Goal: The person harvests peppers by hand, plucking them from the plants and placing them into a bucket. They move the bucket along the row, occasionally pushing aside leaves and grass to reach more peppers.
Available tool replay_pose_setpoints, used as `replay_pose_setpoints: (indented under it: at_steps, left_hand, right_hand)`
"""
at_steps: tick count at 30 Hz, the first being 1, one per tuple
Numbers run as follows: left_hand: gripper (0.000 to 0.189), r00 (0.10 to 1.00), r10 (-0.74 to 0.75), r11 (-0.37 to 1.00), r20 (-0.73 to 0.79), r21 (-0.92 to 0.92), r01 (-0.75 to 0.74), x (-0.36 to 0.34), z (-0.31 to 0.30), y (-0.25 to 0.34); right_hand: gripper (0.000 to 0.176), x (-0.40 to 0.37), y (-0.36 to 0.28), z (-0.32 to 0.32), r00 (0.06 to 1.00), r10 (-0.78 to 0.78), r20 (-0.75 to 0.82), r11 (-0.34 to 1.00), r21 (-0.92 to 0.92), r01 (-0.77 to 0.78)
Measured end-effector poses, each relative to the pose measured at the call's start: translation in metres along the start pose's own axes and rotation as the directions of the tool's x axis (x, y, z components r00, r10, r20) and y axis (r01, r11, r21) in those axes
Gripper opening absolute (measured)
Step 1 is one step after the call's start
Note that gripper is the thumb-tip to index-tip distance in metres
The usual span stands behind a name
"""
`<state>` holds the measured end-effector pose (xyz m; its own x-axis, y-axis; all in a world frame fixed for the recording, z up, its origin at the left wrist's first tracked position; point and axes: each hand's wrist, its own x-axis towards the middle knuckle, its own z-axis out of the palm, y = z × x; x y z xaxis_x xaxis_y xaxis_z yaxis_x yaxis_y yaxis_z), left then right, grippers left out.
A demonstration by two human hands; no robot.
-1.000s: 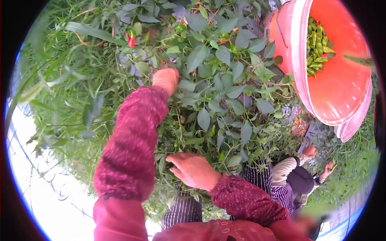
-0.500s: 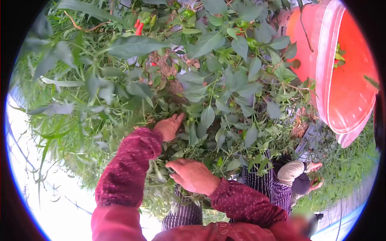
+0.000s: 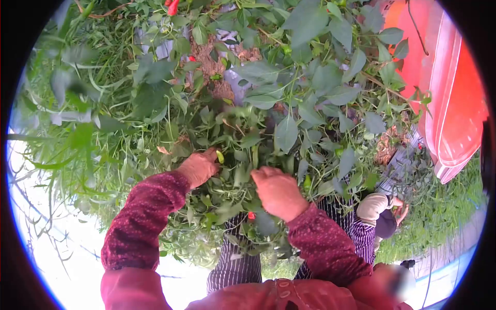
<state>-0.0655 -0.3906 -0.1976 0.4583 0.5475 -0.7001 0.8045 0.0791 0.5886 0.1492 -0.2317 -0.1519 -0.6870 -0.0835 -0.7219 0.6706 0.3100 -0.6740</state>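
A: Left hand [image 3: 197,169]?
B: In the foliage, fingers bent beside a yellow-green pepper [image 3: 220,156]. Touching or gripping, can't tell.
A: Right hand [image 3: 281,194]?
B: Near the left, fingers curled at the leaves. Fingertips are blurry, can't tell if they hold anything.
A: Other stuff?
B: Red pepper [image 3: 251,215] low, between the forearms. Red bucket [image 3: 467,101] upper right, well apart from both hands. Another person's hand [image 3: 401,213] lower right.
A: Risks?
B: My read: a sideways tug could snap a stem, since the growth is tangled. Leaves hide stalks, so fingers could catch foliage instead of the pepper. A loose pinch could drop it into the greenery.
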Motion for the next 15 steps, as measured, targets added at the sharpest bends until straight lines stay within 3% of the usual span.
replay_pose_setpoints:
  at_steps: [2, 5, 6, 8, 10, 12, 15]
  left_hand:
    - [0.017, 1.000, -0.015, 1.000, 0.015, -0.027, 0.015, -0.010, -0.003, 0.005]
    - [0.016, 0.987, 0.021, 0.998, 0.162, 0.062, -0.031, -0.028, -0.013, 0.007]
    - [0.016, 0.985, 0.021, 0.998, 0.169, 0.057, -0.031, -0.032, -0.007, 0.006]
    - [0.016, 0.970, 0.039, 0.959, 0.238, 0.264, -0.104, -0.029, -0.009, 0.006]
    - [0.019, 0.944, -0.014, 0.976, 0.329, 0.208, -0.058, -0.032, -0.026, 0.012]
    - [0.023, 0.856, -0.017, 0.930, 0.516, 0.322, -0.176, -0.041, -0.039, 0.007]
    - [0.025, 0.875, -0.033, 0.938, 0.483, 0.316, -0.139, -0.095, 0.009, -0.049]
  right_hand:
    - [0.032, -0.002, 0.001, 0.002, 0.987, 0.079, 0.137, 0.997, 0.015, -0.082]
    - [0.033, -0.004, -0.002, 0.006, 0.934, 0.047, 0.354, 0.999, -0.031, -0.038]
    - [0.033, -0.005, -0.002, 0.012, 0.932, 0.045, 0.360, 0.999, -0.025, -0.039]
    - [0.030, 0.000, -0.001, 0.018, 0.883, -0.079, 0.463, 0.996, 0.004, 0.087]
    - [0.032, -0.004, -0.007, 0.012, 0.893, -0.083, 0.442, 0.996, -0.001, 0.093]
    - [0.037, -0.005, -0.010, 0.007, 0.906, -0.095, 0.413, 0.995, 0.023, 0.093]
    - [0.036, -0.008, -0.012, 0.015, 0.918, -0.102, 0.384, 0.995, 0.055, 0.088]
